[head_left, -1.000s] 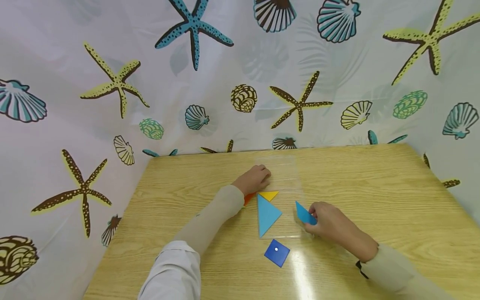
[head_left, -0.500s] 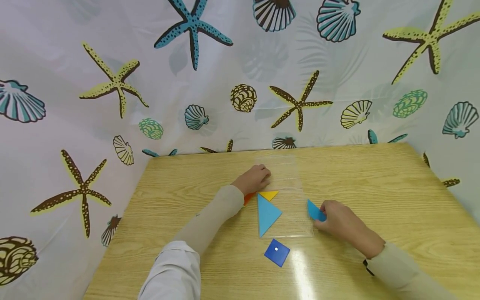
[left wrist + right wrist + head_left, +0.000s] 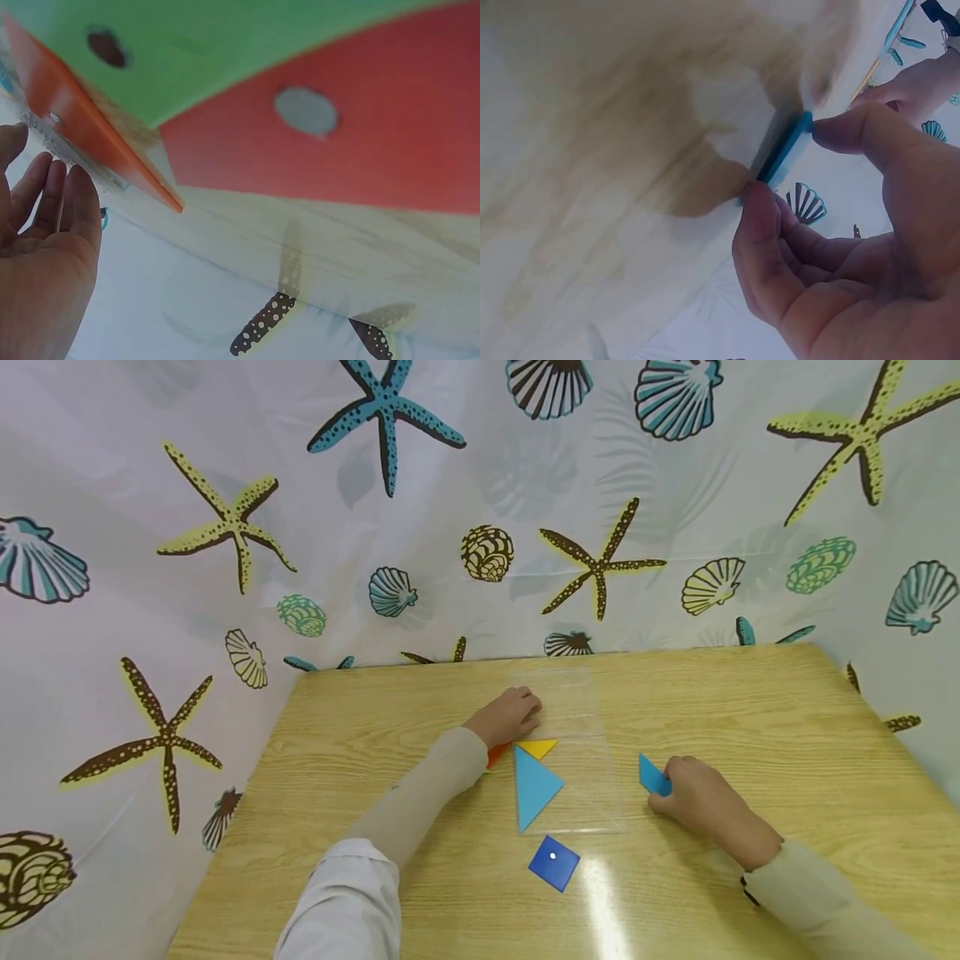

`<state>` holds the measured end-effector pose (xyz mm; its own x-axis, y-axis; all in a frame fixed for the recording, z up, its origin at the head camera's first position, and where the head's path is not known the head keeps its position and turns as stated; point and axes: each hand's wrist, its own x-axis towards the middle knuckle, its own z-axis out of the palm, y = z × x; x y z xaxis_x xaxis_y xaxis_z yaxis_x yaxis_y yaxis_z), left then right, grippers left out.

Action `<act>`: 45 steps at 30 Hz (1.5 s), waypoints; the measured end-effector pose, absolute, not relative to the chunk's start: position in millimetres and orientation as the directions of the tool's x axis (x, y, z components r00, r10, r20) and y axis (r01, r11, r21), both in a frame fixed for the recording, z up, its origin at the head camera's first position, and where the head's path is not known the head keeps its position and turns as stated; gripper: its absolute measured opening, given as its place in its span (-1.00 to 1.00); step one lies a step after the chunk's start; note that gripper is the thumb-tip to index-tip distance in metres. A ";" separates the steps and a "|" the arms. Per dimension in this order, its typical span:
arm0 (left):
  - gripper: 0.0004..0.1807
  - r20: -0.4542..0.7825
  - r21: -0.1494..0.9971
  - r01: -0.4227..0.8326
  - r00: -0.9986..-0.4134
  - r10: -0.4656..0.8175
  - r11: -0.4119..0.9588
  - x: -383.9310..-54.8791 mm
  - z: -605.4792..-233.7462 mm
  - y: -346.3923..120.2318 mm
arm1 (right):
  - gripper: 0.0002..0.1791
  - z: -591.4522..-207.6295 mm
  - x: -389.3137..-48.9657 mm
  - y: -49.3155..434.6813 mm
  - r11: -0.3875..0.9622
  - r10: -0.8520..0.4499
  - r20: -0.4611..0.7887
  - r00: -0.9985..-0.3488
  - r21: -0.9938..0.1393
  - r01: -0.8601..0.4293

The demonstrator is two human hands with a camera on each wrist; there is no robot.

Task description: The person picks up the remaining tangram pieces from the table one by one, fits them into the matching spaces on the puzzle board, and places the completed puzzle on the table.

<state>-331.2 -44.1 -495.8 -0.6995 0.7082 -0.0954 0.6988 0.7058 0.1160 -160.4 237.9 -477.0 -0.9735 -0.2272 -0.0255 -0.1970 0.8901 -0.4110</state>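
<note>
Above grainy wood [image 3: 787, 718], right fingers [image 3: 769, 262] tight on a thin, pointed blue piece [image 3: 652, 775]; left fingers [image 3: 84, 202] loose near clear plastic [image 3: 588, 777].

My wooden table [image 3: 750, 718] carries a clear sheet [image 3: 592, 793] near its far edge and a blue square [image 3: 554, 870] farther from that edge

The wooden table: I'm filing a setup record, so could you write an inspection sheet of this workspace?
Surface: wooden table, visibly grained, with a bright reflection near the front.
Job's things: clear panel, light-blue triangle, yellow piece, dark-blue square; the left wrist view shows a green piece, red piece and orange piece.
Clutter: nothing seen.
Hands: left hand at the panel's left edge, fingers loosely bent, contact unclear; right hand pinches a blue piece right of the panel.
Cables: nothing seen.
Surroundings: backdrop printed with starfish and shells.
</note>
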 end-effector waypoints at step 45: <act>-0.62 -0.258 0.199 0.698 -0.640 0.724 0.688 -342.4 -482.8 -45.2 | -0.67 -473.8 -198.2 29.6 0.539 -0.806 0.122 -0.579 -0.250 -0.804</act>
<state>-342.4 -45.2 -482.8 -0.6401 0.7236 -0.2581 0.6976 0.6882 0.1993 -198.2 29.6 -473.8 -0.5788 -0.8063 0.1218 -0.8040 0.5393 -0.2503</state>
